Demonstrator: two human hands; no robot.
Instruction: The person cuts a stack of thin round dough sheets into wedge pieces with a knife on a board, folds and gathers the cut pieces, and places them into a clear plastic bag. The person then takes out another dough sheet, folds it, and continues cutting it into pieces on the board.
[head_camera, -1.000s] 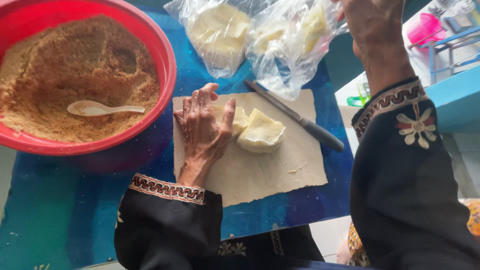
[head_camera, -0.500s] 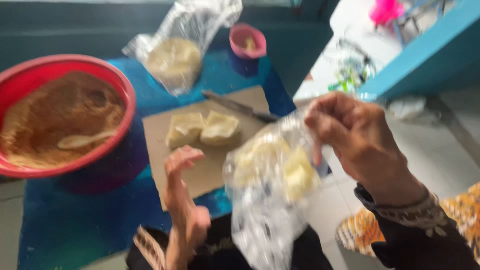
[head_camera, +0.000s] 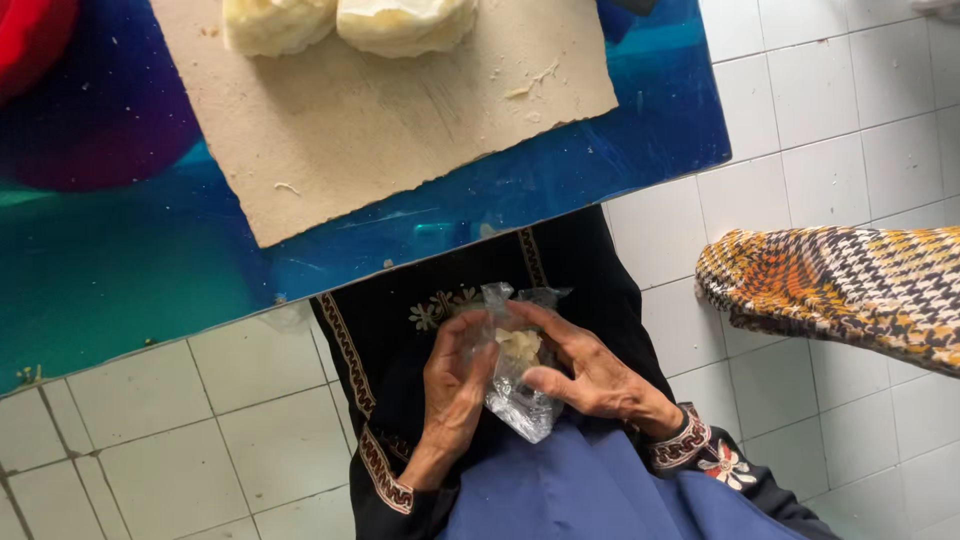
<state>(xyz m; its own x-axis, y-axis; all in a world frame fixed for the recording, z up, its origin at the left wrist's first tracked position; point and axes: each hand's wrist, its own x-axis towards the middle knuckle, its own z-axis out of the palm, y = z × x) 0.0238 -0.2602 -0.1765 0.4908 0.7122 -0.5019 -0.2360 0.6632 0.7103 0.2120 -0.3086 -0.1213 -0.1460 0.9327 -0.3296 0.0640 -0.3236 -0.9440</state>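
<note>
From the head view, you hold a small clear plastic bag (head_camera: 515, 385) over your lap with both hands: your left hand (head_camera: 452, 395) cups it from the side and your right hand (head_camera: 590, 370) pinches its top closed around a pale crumbly piece (head_camera: 519, 345) inside. Two pale blocks (head_camera: 345, 20) lie on the beige board (head_camera: 400, 110) on the blue table (head_camera: 640, 130) above, so I judge the bag is nearly emptied, with only this piece left inside.
</note>
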